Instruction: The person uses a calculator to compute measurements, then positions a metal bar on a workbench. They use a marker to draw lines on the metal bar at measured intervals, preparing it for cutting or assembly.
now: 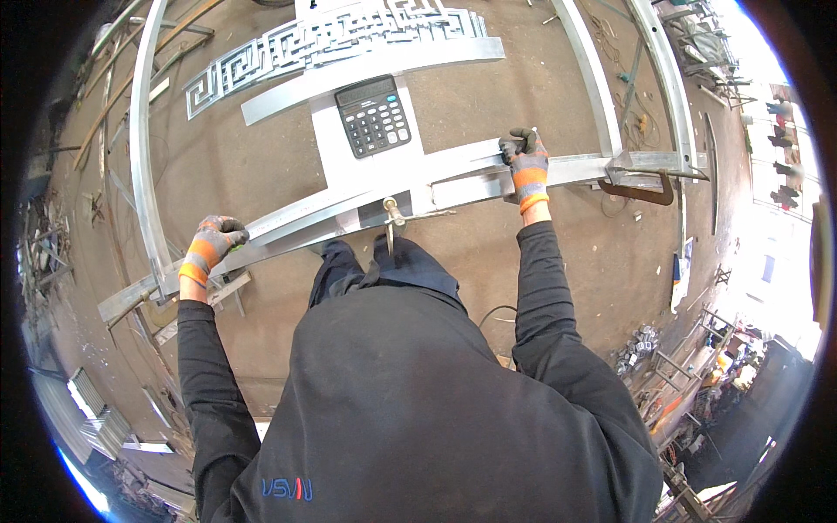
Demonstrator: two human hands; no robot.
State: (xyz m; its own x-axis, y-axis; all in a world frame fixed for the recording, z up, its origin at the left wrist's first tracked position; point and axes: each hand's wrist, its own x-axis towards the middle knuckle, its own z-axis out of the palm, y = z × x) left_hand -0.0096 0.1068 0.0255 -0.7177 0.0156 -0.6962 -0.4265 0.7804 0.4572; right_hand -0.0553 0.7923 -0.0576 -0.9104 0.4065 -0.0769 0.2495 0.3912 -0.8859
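Note:
My left hand (212, 245), in a grey and orange work glove, has its fingers curled around the left end of a long pale strip (307, 210) with faint marks. A bit of green shows beneath those fingertips. My gloved right hand (526, 163) is near the strip's far right end, fingers bent together; a small pale tip pokes out above them, and what they grip is hidden. Under the strip runs a metal square tube (461, 189), part of a frame. A clamp (392, 212) sits on the tube in front of my legs. Beyond it, a black desk calculator (373, 116) rests on a white surface.
A flat metal bar (373, 75) lies across beyond the calculator, with several fretwork metal panels (314, 42) behind it. Long frame tubes rise on the left (140, 131) and right (592, 78). A rusty C-clamp (644, 186) grips the right corner. Metal offcuts (637, 350) lie on the floor.

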